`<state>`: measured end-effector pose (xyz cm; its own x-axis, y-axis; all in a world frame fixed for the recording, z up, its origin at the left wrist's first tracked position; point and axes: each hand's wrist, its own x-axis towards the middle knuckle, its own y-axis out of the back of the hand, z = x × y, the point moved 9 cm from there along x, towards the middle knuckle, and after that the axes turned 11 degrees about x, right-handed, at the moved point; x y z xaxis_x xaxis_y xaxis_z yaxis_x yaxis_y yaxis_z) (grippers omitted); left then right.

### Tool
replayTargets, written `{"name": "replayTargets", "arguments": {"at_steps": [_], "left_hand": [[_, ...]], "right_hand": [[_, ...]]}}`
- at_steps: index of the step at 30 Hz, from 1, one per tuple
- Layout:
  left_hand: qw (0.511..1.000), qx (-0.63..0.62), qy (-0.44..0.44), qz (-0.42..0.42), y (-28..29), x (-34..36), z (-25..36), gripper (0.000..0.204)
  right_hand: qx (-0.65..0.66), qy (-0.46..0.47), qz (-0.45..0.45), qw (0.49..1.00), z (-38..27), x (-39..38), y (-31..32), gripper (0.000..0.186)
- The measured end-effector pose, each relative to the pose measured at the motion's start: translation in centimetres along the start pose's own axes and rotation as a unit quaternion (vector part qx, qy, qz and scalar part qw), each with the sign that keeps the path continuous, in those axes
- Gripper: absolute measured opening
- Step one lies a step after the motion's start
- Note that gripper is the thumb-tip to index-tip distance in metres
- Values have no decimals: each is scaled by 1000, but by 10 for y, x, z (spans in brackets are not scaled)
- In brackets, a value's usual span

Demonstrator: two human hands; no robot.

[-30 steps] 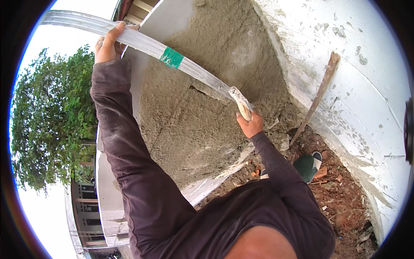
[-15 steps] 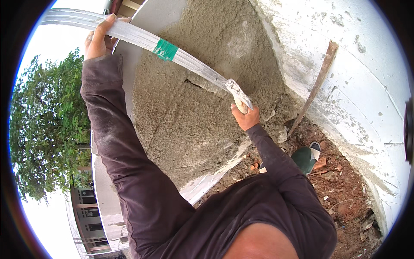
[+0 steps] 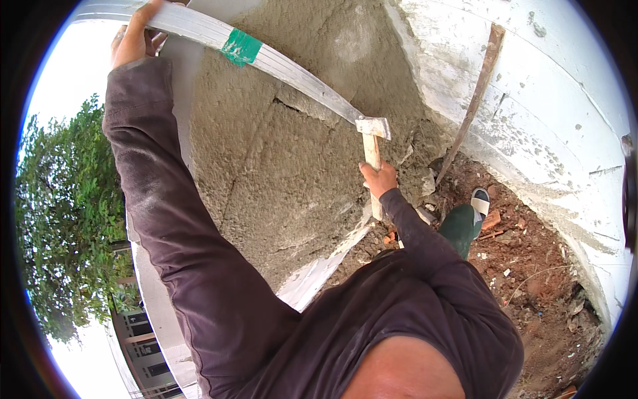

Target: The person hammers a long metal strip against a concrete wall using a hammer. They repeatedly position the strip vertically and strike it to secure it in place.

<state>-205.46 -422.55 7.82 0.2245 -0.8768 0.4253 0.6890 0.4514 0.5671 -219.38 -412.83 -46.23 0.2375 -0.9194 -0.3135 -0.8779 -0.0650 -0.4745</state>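
My left hand grips a long, pale metal straightedge near the top left, fingers wrapped around its edge. A band of green tape circles the bar. It slants across the rough grey mortar surface, its lower end towards the middle. My right hand is closed around the wooden handle of a hammer, held nearly upright. The hammer's whitish, mortar-smeared head is at the lower end of the straightedge; they look in contact.
A white, mortar-spattered wall rises on the right, with a narrow wooden stick leaning on it. Reddish soil with rubble lies below, near my sandalled foot. A leafy tree and a building show at left.
The hammer has turned from tilted, head towards me, to nearly upright, its head by the straightedge's end. The left hand and bar appear slightly higher and further left, as the whole view shifted.
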Motion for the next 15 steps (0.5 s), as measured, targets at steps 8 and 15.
{"name": "replayTargets", "arguments": {"at_steps": [8,15], "left_hand": [[995,42,-69,59,-1,-7,17,30],[997,62,-32,24,1,-2,11,30]], "right_hand": [[63,-51,20,996,7,9,-30,32],[127,27,88,988,-5,-3,-17,28]]}}
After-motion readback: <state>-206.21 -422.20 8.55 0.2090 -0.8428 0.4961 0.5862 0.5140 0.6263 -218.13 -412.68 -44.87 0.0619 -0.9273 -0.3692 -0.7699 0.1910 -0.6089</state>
